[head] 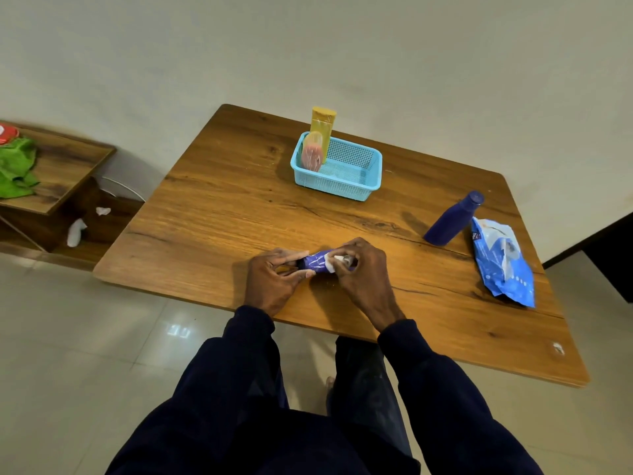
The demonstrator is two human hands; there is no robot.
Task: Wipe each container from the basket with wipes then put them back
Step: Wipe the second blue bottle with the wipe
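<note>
Purple and shiny, the small soft tube lies sideways between both hands, low at the front of the brown wooden bench. I cannot tell if it touches the wood. The left hand holds the dark cap end, with its fingers and thumb curled round it. The right hand has its fingers curled tight over a small white wipe, and the wipe is pressed on the tube.

Far past the fingers, toward the wall, sits a light blue plastic basket with little holes. A tall yellow container and a pink tube stand in its left corner.

Off to the right of the right fingers, well apart, a dark blue bottle stands on the bench. A crinkled blue pack of wipes lies just beside it.

Far to the left of the left fingers is a low wooden shelf with a green cloth on top. Two crumpled white wipes lie lower down on it.
</note>
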